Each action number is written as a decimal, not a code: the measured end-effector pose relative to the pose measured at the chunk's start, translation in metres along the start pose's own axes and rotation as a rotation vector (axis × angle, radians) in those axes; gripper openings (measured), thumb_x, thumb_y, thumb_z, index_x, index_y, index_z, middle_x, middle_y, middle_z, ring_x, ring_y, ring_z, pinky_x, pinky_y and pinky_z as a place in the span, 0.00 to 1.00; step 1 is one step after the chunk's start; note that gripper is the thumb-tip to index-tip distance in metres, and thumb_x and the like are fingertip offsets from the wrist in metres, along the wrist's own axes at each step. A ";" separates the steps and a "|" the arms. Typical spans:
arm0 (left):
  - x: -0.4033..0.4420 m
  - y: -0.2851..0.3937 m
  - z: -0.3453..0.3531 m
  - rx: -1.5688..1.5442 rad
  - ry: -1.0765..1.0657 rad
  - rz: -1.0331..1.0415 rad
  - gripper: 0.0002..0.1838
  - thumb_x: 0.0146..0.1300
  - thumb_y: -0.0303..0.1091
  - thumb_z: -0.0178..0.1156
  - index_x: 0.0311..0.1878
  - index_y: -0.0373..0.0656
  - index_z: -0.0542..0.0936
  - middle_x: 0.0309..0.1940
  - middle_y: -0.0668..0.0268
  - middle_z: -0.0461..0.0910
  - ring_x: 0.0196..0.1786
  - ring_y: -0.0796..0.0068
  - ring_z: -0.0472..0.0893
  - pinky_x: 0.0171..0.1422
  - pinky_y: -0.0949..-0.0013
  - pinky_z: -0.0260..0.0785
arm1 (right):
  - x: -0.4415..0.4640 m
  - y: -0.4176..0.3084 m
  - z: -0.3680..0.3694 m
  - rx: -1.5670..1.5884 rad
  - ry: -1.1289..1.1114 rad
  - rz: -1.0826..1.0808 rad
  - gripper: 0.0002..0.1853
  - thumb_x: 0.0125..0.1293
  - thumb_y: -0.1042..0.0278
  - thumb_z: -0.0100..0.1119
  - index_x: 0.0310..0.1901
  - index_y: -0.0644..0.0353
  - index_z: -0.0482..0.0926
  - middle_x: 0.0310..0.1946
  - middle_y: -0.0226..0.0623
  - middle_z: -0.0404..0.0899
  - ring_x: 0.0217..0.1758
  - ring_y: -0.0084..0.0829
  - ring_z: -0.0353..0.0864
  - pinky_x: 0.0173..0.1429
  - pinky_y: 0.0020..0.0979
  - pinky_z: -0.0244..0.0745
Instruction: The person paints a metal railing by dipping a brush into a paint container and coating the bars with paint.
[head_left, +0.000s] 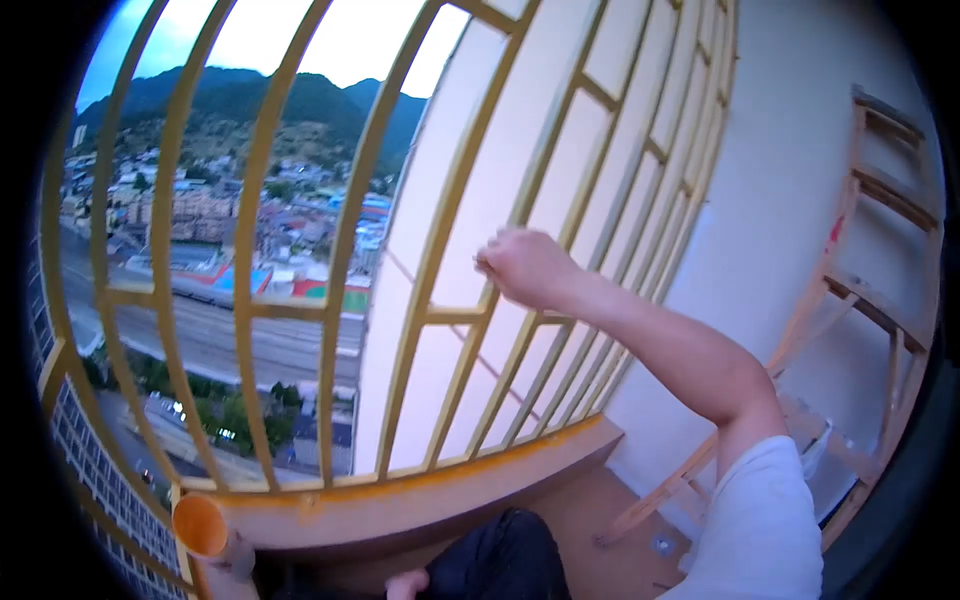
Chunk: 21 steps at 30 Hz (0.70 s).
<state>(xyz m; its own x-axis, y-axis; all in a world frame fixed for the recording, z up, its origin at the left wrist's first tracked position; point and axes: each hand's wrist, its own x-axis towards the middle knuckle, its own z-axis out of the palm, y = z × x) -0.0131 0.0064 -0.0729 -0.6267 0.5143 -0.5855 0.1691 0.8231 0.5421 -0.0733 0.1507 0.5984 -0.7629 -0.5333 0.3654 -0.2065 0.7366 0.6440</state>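
Note:
My right hand [530,268] is raised at the end of my outstretched arm, in front of the yellow metal bars [455,215] of a window grille. Its fingers are curled closed; whatever they may hold is hidden or too small to make out. Only part of my left hand [407,584] shows at the bottom edge, beside my dark trousers, and its fingers cannot be made out. A cup [201,525] with an orange-yellow inside stands at the lower left corner of the ledge, close to the bars.
Along the foot of the grille runs a ledge [400,512] with orange-yellow smears. A wooden stepladder [840,235] leans by the white wall [775,130] on the right. Beyond the bars lie a road, buildings and hills, far below.

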 end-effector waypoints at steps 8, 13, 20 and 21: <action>-0.067 0.043 -0.031 -0.219 0.151 -0.126 0.27 0.72 0.46 0.38 0.63 0.46 0.78 0.68 0.60 0.72 0.70 0.58 0.72 0.71 0.58 0.65 | 0.034 -0.241 0.014 1.553 0.088 -0.022 0.08 0.71 0.70 0.59 0.42 0.67 0.82 0.32 0.37 0.86 0.33 0.24 0.86 0.37 0.25 0.79; -0.064 0.042 -0.033 -0.204 0.156 -0.125 0.26 0.72 0.45 0.39 0.65 0.46 0.77 0.67 0.59 0.74 0.69 0.58 0.73 0.71 0.58 0.64 | 0.082 -0.400 0.071 1.597 0.018 -0.155 0.10 0.66 0.66 0.62 0.38 0.66 0.84 0.28 0.43 0.85 0.32 0.30 0.87 0.38 0.30 0.79; -0.050 0.042 -0.024 -0.239 0.158 -0.119 0.26 0.72 0.43 0.37 0.63 0.47 0.79 0.67 0.62 0.75 0.68 0.60 0.75 0.70 0.55 0.65 | 0.095 -0.502 0.134 1.262 0.027 -0.301 0.10 0.61 0.62 0.64 0.32 0.61 0.83 0.26 0.48 0.76 0.32 0.48 0.79 0.41 0.44 0.75; -0.049 0.042 -0.024 -0.240 0.153 -0.117 0.26 0.72 0.43 0.37 0.63 0.47 0.79 0.67 0.62 0.75 0.68 0.60 0.75 0.70 0.55 0.65 | 0.095 -0.500 0.131 1.268 0.039 -0.270 0.10 0.60 0.62 0.64 0.32 0.61 0.84 0.26 0.48 0.76 0.32 0.48 0.79 0.40 0.43 0.76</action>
<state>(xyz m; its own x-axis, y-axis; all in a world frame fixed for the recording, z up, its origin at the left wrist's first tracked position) 0.0064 0.0094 -0.0068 -0.7414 0.3619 -0.5651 -0.0845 0.7850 0.6137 -0.1227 -0.2139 0.2228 -0.5926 -0.7220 0.3572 -0.7990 0.4707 -0.3742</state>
